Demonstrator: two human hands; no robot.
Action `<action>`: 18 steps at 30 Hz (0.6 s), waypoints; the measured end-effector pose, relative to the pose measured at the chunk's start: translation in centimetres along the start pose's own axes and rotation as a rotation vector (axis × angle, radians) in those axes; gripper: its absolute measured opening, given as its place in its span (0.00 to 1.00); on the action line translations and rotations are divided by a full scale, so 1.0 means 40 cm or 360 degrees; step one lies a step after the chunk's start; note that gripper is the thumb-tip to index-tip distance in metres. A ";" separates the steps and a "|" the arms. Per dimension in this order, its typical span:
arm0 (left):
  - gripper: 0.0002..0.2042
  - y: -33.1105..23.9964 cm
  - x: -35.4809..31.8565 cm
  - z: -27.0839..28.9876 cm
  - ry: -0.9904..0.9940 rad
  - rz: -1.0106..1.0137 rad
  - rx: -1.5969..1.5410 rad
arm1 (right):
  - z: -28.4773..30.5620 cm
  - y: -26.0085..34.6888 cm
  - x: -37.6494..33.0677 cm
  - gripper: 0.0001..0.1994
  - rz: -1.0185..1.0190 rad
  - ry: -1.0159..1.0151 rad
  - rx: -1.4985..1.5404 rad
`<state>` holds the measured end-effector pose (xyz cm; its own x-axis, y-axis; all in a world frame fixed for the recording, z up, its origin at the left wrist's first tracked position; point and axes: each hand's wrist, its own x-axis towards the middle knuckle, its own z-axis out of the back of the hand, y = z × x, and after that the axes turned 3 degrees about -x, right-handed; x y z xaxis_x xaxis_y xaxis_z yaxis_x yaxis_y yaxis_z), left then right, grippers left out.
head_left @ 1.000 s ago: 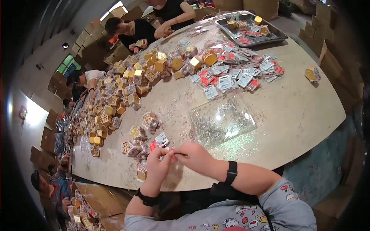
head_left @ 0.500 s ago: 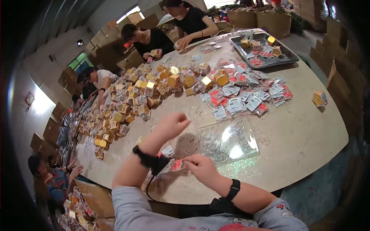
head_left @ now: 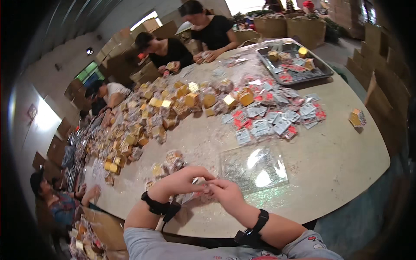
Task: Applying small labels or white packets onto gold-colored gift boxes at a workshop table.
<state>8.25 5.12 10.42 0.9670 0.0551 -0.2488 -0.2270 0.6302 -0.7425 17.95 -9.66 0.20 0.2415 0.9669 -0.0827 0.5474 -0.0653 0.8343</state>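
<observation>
The left hand (head_left: pixel 184 179) and right hand (head_left: pixel 228 195) met above the tabletop (head_left: pixel 338 169), each grip pinched closed on a small pale piece (head_left: pixel 199 180) (too blurred to identify). A slack pinch risked dropping it.

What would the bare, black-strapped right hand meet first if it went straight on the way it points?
Most likely the bare left hand, also black-strapped: its fingers lie directly ahead of the right hand. Depth is unclear, so they may already touch.

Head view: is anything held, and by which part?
Left hand and right hand seem to pinch a small pale thing at their fingertips; which part cannot be told.
</observation>
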 end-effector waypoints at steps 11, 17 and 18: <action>0.12 -0.019 -0.129 -0.095 -0.0551 -0.0200 -0.0112 | -0.010 0.009 -0.018 0.11 -0.0268 0.0385 -0.0013; 0.06 -0.033 -0.139 -0.120 -0.0635 -0.0348 -0.0163 | 0.005 0.020 -0.020 0.11 -0.0488 0.0619 0.0144; 0.05 -0.033 -0.138 -0.120 -0.0632 -0.0367 -0.0127 | 0.008 0.023 -0.022 0.11 -0.0547 0.0631 0.0208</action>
<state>2.65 0.26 9.77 0.9593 0.2225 0.1741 0.0059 0.6002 -0.7998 18.49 -10.63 0.86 -0.2759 0.9553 -0.1059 0.6430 0.2653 0.7185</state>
